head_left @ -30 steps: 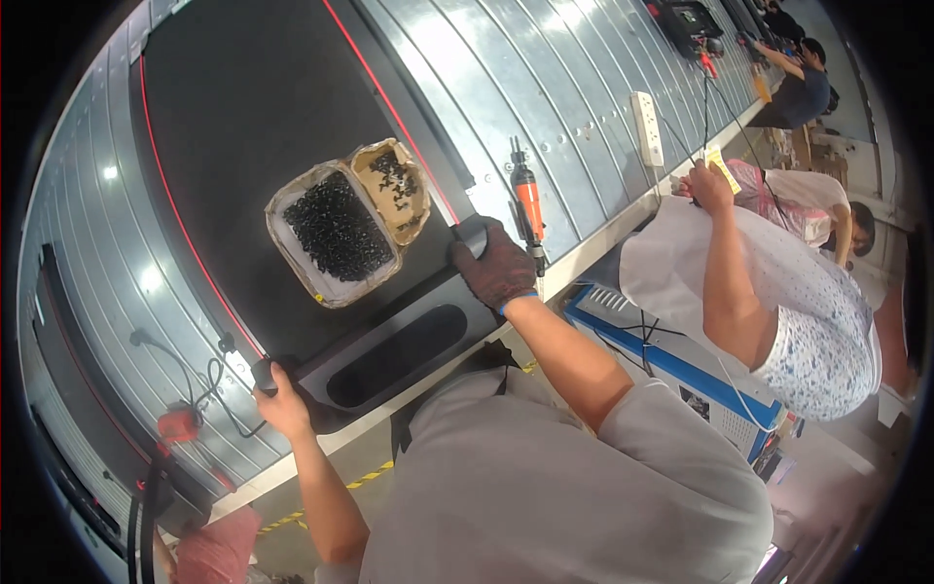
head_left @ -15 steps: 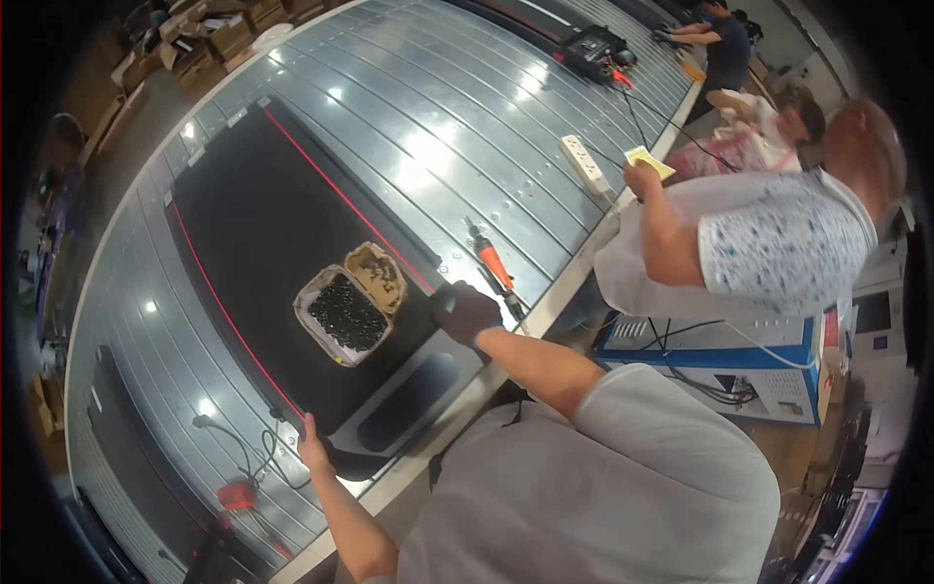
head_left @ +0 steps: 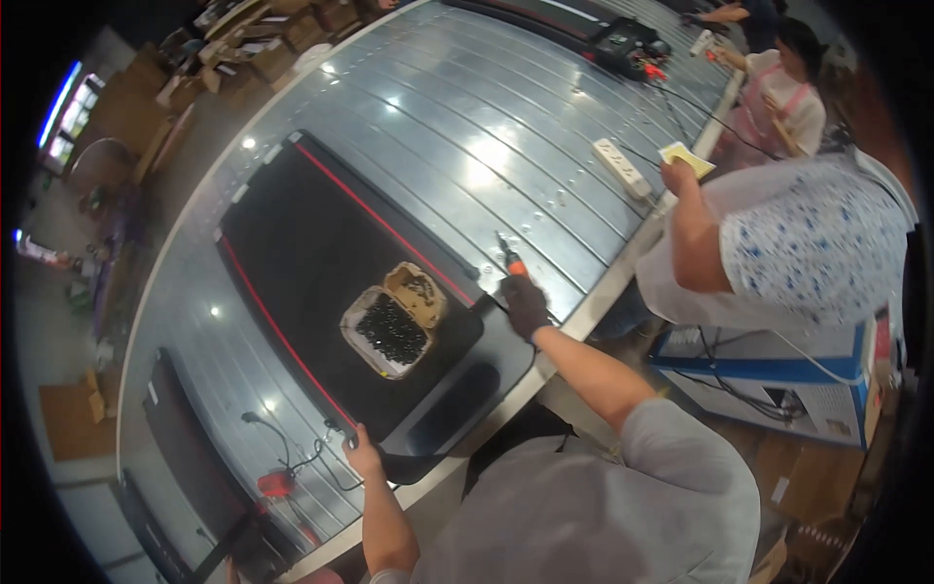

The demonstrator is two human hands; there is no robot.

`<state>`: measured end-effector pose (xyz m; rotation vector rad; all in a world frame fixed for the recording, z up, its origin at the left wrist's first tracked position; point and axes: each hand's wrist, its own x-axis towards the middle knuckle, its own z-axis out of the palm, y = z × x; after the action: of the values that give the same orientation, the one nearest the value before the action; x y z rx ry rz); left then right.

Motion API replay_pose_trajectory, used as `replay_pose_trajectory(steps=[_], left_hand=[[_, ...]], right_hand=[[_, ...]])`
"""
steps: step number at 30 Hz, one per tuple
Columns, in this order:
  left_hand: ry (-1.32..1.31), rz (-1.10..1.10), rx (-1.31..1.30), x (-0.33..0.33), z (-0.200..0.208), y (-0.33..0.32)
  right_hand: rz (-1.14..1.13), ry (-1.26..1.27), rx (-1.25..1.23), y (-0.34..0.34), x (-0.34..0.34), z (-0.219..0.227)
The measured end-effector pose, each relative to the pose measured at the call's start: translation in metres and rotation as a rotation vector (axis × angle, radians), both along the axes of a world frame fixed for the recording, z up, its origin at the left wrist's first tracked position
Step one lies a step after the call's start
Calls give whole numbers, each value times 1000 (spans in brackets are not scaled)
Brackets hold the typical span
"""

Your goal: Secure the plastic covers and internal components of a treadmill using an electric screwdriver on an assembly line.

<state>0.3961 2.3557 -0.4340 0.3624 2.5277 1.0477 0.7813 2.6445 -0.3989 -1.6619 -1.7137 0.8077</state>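
Observation:
A flat walking-pad treadmill [head_left: 302, 253], black with red side lines and a grey end cap, lies on the metal-topped table. At its near left edge is my bare left hand [head_left: 361, 455], thumb on top and fingers curled over the side. My right hand [head_left: 525, 306], in a dark glove, is closed around the rear part of an orange electric screwdriver [head_left: 515, 263] just right of the treadmill. The tool's tip points away from me. On the belt sits an open box [head_left: 352, 343] with small black screws in one half and fewer pieces in the other.
A white power strip [head_left: 621, 167] lies by the table's right edge. There a person holds a yellow card [head_left: 687, 159]. At left are a cable with a red part [head_left: 276, 484] and another dark panel [head_left: 190, 438]. A black tool case [head_left: 626, 47] stands far off.
My right hand has gone from the treadmill's corner to the screwdriver and closed on it. My left hand stays at the treadmill's edge. The whole view has shifted.

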Motion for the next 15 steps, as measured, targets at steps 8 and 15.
replay_pose_trajectory(steps=[8, 15], left_hand=[[766, -938, 286, 62, 86, 128], [440, -877, -152, 57, 73, 224]], right_hand=[[4, -367, 79, 32, 43, -30], [135, 329, -459, -16, 104, -51]])
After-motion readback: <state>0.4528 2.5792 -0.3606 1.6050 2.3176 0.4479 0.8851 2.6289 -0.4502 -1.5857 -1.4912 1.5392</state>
